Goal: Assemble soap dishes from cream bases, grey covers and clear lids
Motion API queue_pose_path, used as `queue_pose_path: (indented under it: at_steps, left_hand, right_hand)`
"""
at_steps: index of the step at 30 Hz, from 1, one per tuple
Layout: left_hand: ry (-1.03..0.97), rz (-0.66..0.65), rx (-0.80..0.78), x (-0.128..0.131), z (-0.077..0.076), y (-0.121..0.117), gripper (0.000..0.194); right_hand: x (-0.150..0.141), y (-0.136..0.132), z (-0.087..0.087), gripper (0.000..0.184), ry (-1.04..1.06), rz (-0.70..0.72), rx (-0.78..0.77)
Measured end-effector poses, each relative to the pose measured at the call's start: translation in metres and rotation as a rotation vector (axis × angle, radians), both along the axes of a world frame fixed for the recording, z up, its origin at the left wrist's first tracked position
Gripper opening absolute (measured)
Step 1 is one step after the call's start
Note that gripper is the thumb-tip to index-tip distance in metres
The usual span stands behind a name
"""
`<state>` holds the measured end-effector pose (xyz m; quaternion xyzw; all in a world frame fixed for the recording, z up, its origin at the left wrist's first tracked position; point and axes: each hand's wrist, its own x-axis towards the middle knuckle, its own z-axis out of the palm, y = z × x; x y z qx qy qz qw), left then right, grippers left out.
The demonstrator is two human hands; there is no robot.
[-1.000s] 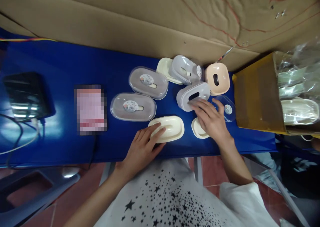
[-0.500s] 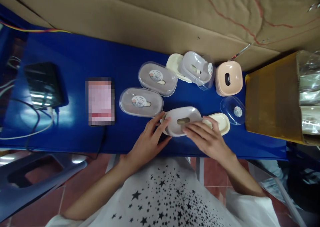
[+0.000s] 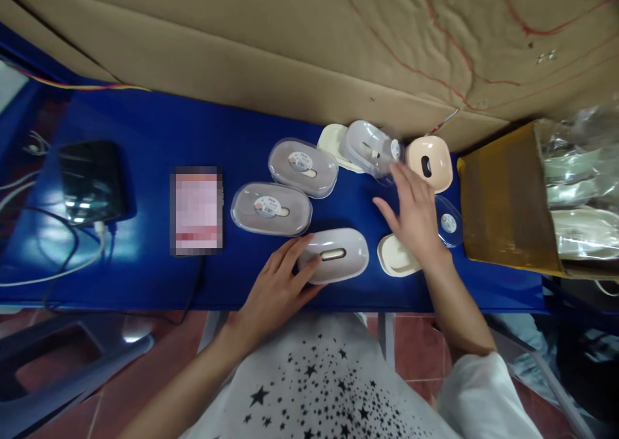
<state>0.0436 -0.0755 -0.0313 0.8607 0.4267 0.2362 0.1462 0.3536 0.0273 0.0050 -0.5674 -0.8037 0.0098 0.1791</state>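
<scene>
A pale lilac oval plastic box [image 3: 355, 256] with a slot in its middle sits near the front edge of the table. My left hand [image 3: 283, 276] grips its left end, thumb on the near side and fingers over the top. Spread and holding nothing, my right hand [image 3: 413, 216] is over the right part of the table. Its fingertips are by a clear lid [image 3: 395, 147] at a second lilac box [image 3: 362, 136]. Under my right wrist lies a cream oval piece [image 3: 396, 258], partly covered. A loose clear lid [image 3: 449, 223] with a round label shows beside the hand.
Two lidded lilac boxes, one farther back [image 3: 304, 168] and one nearer [image 3: 271, 208], stand left of centre. Peach boxes [image 3: 438, 149] and a cream piece [image 3: 333, 139] are along the cardboard wall [image 3: 242, 52]. An open carton [image 3: 503, 200] bounds the right; a black device [image 3: 91, 175] with cables sits left.
My right hand has left the lilac box and moved right and back, fingers spreading. The left hand stays on the box. A pale strip now fills more of its slot.
</scene>
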Motion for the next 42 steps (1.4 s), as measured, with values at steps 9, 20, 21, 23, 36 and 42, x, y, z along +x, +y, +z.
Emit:
queue_pose_path:
  at_steps: [9,20,21,23,36,42]
  left_hand:
    - [0.106,-0.072,0.125,-0.011,-0.007,-0.004,0.036]
    - [0.093,-0.149,0.124,0.009,-0.002,0.015,0.036]
    - [0.089,-0.171,0.126,0.007,-0.003,0.015,0.037]
    - [0.091,-0.211,0.138,0.003,-0.004,0.014,0.04]
    - [0.042,-0.199,0.223,-0.007,-0.003,0.012,0.026]
    - [0.056,-0.126,0.234,0.004,-0.004,0.011,0.008]
  right_hand:
    - [0.006,0.007,-0.009,0.054,0.243,-0.156,0.093]
    - [0.013,-0.083,-0.008,0.05,0.224,-0.087,0.113]
    - [0.012,-0.085,-0.009,0.052,0.172,-0.034,0.105]
    - [0.009,-0.09,-0.009,0.055,0.089,0.04,0.067]
    - [-0.019,-0.114,-0.021,0.06,-0.019,0.446,-0.111]
    - [-0.029,-0.121,-0.032,0.046,-0.021,0.407,-0.031]
